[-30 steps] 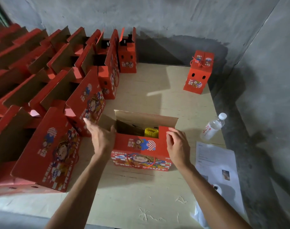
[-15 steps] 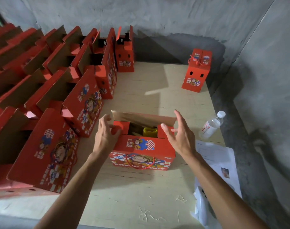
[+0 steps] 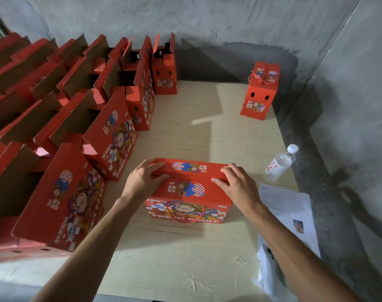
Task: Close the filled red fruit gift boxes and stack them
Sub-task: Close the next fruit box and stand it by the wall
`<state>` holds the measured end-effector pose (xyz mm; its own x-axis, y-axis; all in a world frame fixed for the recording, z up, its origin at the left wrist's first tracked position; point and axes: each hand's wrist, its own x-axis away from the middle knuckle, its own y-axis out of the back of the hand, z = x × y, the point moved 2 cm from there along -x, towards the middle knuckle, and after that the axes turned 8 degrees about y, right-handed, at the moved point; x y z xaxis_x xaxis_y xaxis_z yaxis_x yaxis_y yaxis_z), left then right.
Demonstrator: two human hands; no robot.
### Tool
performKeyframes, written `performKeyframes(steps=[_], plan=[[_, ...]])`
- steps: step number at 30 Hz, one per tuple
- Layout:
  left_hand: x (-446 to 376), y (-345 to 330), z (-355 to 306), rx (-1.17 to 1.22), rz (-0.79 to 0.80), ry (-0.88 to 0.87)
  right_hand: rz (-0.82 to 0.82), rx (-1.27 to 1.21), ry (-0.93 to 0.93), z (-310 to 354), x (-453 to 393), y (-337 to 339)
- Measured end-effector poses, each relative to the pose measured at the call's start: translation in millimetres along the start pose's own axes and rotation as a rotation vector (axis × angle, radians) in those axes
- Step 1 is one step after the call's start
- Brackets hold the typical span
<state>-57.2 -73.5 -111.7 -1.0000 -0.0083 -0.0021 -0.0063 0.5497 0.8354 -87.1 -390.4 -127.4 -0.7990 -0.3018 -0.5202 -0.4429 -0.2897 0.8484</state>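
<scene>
Box (image 3: 189,190) sits on the pale wooden table (image 3: 185,258), straight ahead, between both hands. Half a second ago its top stood open, brown far flap up and something yellow showing inside; now both red top flaps are folded down and meet along a middle seam. Contents hidden. Left hand (image 3: 143,180) rests at the left end of the lid, fingers spread over the far flap, thumb pressing near the seam. Right hand (image 3: 238,184) lies on the right end, fingers straight and close together, pressing flat. Neither hand grips anything.

Judgement: this box is nearly closed; flaps probably still need locking or the red cord (image 3: 185,211) tying, then stacking.

Writing: front panel reads "FRESH FRUIT" in white capitals under a cartoon child; Chinese characters on the lid, too small to read surely. Paper sheet (image 3: 288,205) to the right has print, illegible. Bottle (image 3: 280,163) beyond it carries a red-lettered label, unreadable.

Left: rows of open boxes (image 3: 76,131), same "FRESH FRUIT" print. Far right corner: one closed box (image 3: 258,94), cord tied on top, standing alone.
</scene>
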Motion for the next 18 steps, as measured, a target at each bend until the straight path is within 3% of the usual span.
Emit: performKeyframes(steps=[3,7,13,18], plan=[[-0.7,-4.9,-19.5,-0.08,-0.126,0.028,0.043,0.088,0.055,0.6,-14.4,3.4],[18.1,-11.5,-16.8,-0.251,-0.227,-0.166,0.026,0.062,0.134,3.6,-8.1,4.4],[26.9,-5.8,8.0,-0.148,-0.285,-0.336,0.018,-0.041,0.157,1.6,15.8,2.6],[35.3,-13.7,10.3,-0.033,-0.301,-0.292,-0.012,-0.157,0.114,-2.5,15.4,4.2]])
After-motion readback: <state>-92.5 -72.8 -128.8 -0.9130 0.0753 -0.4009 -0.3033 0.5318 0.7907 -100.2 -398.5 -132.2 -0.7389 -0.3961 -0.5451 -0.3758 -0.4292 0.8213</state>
